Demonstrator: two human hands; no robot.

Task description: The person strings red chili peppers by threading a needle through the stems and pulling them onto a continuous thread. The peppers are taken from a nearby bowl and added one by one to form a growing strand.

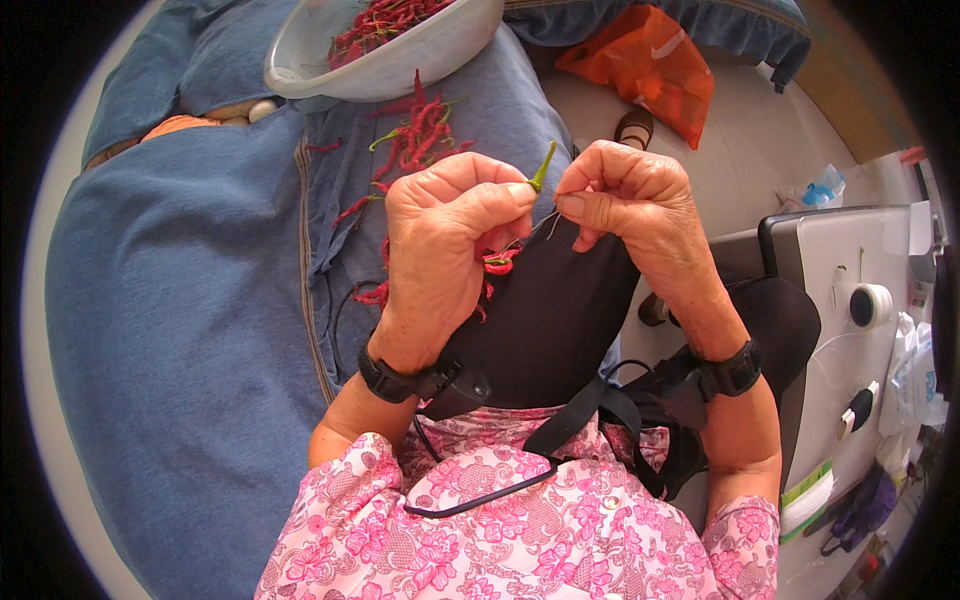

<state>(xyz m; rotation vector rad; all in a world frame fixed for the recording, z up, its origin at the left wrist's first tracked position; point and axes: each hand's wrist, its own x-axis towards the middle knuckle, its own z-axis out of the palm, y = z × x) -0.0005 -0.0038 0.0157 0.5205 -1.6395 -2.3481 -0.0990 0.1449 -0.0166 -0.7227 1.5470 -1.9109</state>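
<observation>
My left hand (446, 225) pinches a chili pepper between thumb and forefinger; its green stem (543, 166) sticks up past the fingertips, and the hand hides the rest. Close beside it, my right hand (634, 191) has thumb and forefinger pressed together on a thin pale thread (553, 225). Whether a needle is in that pinch is too small to tell. Below the left hand, red chilies (501, 260) hang over my black trouser leg, and the thread runs towards them. More dried red chilies (424, 139) lie in a loose pile on the blue sofa cover (187, 300).
A translucent plastic basin (375, 94) of red chilies stands on the sofa ahead. An orange plastic bag (649, 82) rests on the floor. At right, a table (825, 255) carries a thread spool (870, 305), a small black-and-white object (859, 409) and plastic bags (911, 375).
</observation>
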